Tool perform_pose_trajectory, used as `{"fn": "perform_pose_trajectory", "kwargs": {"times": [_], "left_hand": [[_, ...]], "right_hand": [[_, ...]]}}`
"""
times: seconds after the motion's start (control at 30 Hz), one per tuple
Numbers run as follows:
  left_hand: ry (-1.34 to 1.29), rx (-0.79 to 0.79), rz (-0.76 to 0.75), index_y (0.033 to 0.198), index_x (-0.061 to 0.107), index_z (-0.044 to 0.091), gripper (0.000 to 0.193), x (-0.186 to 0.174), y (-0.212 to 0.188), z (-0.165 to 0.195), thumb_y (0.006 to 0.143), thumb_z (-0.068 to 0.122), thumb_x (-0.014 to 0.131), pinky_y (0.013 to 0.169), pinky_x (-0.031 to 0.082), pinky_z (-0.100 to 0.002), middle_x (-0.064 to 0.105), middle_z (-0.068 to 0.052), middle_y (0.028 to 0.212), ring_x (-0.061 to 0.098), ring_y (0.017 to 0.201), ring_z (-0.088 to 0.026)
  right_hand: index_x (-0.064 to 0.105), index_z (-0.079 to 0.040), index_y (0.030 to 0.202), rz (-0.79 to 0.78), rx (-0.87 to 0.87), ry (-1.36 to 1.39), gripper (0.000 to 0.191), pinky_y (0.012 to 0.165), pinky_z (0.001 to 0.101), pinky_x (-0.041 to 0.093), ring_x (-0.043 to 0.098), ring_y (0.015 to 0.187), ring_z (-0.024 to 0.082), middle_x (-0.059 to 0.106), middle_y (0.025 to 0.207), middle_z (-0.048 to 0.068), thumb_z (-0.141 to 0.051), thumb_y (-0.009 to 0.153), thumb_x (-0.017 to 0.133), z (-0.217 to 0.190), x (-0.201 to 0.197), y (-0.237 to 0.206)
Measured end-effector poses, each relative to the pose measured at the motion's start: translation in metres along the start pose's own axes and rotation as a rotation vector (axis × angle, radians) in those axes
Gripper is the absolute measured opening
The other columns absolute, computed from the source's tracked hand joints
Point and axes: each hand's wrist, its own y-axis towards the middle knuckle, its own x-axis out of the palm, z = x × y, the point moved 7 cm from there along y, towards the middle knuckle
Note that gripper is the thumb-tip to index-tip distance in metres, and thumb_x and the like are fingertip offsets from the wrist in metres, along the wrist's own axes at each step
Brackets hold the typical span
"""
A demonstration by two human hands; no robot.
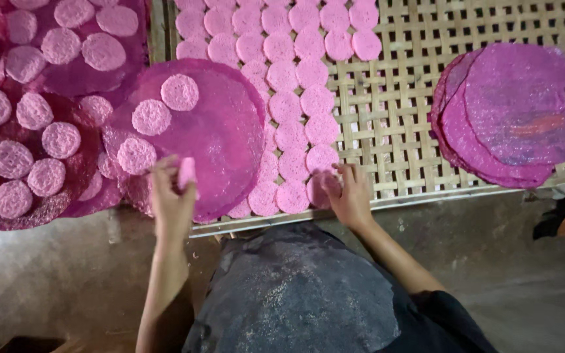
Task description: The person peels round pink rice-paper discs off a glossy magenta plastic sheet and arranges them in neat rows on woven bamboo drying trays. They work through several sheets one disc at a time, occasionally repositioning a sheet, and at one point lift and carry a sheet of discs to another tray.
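Observation:
My left hand (172, 199) pinches a small pink round disc (187, 172) upright over the near edge of a large magenta round sheet (220, 131). Three small discs lie flat on that sheet, one of them a disc (179, 92) near its top. My right hand (348, 195) rests fingers-down on another small pink disc (322, 187) at the near end of the rows of pink discs (292, 98) laid on the woven bamboo tray (393, 124).
A stack of large magenta sheets (514, 111) lies at the tray's right. To the left, more large dark sheets (80, 78) carry several small discs. The tray's front rim (426, 196) borders a grey floor (524, 274).

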Motion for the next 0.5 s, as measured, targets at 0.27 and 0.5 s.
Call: {"fn": "perform_pose_trajectory", "kwargs": {"times": [0.27,0.5], "left_hand": [[0.186,0.425,-0.514,0.132,0.057,0.014,0.06,0.146,-0.007,0.098,0.08,0.028,0.083,0.102,0.053,-0.044,0.064,-0.011,0.13,0.064,0.113,-0.027],[0.717,0.223,0.084,0.145,0.037,-0.004,0.071,0.074,0.155,0.079,0.093,0.035,0.066,0.102,0.041,-0.063,0.033,-0.033,0.154,0.035,0.138,-0.05]], "right_hand": [[0.062,0.002,0.127,-0.453,0.637,1.216,0.033,0.083,0.0354,0.056,0.069,0.1,0.019,0.075,0.112,0.011,-0.012,0.098,0.058,0.027,0.059,0.065],[0.07,0.0,0.113,-0.086,0.32,0.776,0.014,0.077,0.0325,0.051,0.062,0.086,0.017,0.069,0.096,0.006,-0.01,0.103,0.068,0.104,0.002,0.209]]}}
